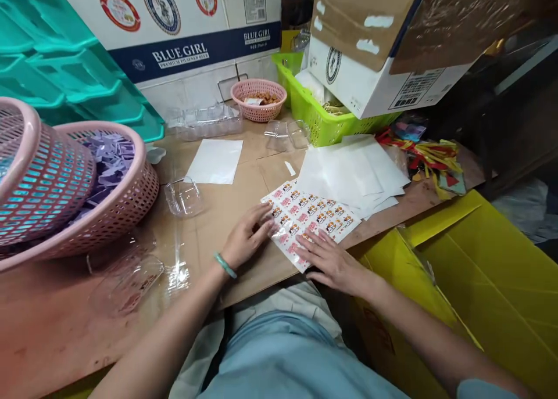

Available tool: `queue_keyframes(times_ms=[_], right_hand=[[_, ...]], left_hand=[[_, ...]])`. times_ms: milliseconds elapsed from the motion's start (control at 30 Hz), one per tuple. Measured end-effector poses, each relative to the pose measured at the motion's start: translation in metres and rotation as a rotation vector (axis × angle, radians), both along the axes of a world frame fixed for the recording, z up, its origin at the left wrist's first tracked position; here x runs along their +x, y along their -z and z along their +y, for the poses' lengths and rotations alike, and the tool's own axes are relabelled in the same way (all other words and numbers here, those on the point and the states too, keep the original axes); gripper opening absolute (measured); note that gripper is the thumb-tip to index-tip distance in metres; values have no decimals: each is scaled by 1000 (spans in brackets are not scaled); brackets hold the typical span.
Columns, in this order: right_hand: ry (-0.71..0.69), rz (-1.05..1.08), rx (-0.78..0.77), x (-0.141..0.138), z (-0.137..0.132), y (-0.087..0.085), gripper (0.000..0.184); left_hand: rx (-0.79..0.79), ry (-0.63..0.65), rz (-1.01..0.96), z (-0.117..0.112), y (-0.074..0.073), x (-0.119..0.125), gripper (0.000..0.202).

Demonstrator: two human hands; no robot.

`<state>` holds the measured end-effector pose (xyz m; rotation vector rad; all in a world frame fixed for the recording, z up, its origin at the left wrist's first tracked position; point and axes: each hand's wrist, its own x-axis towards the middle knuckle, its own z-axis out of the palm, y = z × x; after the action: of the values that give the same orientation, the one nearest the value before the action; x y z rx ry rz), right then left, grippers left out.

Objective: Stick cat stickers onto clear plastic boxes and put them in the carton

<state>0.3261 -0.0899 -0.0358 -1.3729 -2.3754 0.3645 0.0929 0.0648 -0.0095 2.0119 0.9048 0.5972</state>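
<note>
A sheet of small red-and-white stickers [311, 213] lies at the near edge of the cardboard-covered table [235, 213]. My left hand [248, 236], with a green bracelet at the wrist, rests on the sheet's left edge, fingers stretched out flat. My right hand [329, 259] lies flat on the sheet's near corner, fingers spread. Neither hand holds anything. A stack of white backing sheets [353, 169] lies just behind the sticker sheet.
Two pink baskets [126, 207] sit at the left, one with purple pieces. Clear plastic boxes [183, 197] lie about. A single white sheet [215, 161], a small pink basket [259, 100], a green crate [314, 120], cartons behind, coloured ribbons [431, 158], a yellow box [488, 271] at right.
</note>
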Motion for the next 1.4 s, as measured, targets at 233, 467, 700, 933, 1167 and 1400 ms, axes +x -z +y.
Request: queue_keyframes(times_ms=[233, 467, 700, 933, 1167, 1400], right_hand=[[313, 310, 352, -39, -4, 14, 41], [217, 310, 344, -69, 13, 2, 35], [486, 509, 322, -80, 13, 4, 32], [504, 460, 353, -78, 18, 13, 34], [514, 497, 366, -73, 18, 12, 39], [527, 494, 413, -68, 19, 18, 39]], left_hand=[[-1039, -156, -171, -73, -15, -11, 50], [-1129, -383, -387, -74, -5, 0, 39], [-1103, -420, -552, -78, -5, 13, 33], [-1088, -363, -596, -76, -2, 29, 32], [-983, -379, -602, -73, 1, 38, 33], [-1059, -368, -643, -71, -4, 45, 34]])
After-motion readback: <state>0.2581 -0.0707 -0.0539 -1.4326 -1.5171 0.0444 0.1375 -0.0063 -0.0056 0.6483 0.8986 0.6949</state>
